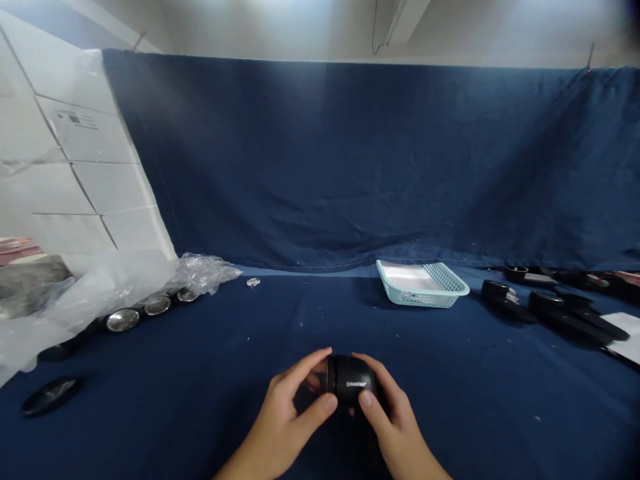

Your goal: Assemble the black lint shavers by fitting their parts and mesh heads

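Between my two hands, just above the blue cloth, is a black, rounded cylinder with white lettering; its exact kind I cannot make out. It lies on its side, with a narrower rim and a clear-looking edge at its left end. My left hand grips that left end, thumb in front and fingertips above and behind. Around the right end curl the thumb and fingers of my right hand. Parts of both hands' fingers are hidden behind the black cylinder.
A pale blue basket with white paper inside stands back right. Black parts lie along the right. To the left are several round shiny-faced black pieces, plastic wrap and a black oval piece. A small white item sits further back.
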The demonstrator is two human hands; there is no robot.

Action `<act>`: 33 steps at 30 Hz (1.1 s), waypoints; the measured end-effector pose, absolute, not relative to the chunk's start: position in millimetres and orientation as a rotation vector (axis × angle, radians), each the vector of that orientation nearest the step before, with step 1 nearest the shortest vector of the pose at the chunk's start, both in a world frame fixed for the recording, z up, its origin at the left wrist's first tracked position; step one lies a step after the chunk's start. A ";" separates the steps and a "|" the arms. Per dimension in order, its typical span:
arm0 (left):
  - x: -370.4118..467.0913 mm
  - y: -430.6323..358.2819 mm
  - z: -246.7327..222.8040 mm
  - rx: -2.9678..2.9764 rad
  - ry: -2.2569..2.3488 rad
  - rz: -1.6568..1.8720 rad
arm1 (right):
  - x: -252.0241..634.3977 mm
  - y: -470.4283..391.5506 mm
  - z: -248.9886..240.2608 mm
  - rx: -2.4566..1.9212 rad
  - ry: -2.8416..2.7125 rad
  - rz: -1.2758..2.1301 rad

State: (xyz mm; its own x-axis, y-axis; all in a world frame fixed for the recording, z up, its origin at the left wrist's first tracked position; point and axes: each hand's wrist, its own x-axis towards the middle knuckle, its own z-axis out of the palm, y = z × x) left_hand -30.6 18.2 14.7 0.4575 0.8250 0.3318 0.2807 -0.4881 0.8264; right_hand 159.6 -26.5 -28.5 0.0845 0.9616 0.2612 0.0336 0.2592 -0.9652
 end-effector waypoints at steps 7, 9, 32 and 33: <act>-29.8 24.6 9.5 1.807 0.851 0.951 | 158.9 -28.7 -25.4 -1.079 -1.446 0.720; -28.5 25.7 8.4 1.713 0.822 0.920 | 160.5 -28.8 -22.7 -1.086 -1.512 0.650; -25.2 15.9 10.7 2.081 0.898 0.984 | 150.5 -26.3 0.2 -1.134 -0.845 1.306; -25.8 15.4 10.3 2.117 0.901 0.975 | 149.8 -26.8 1.3 -1.143 -0.813 1.328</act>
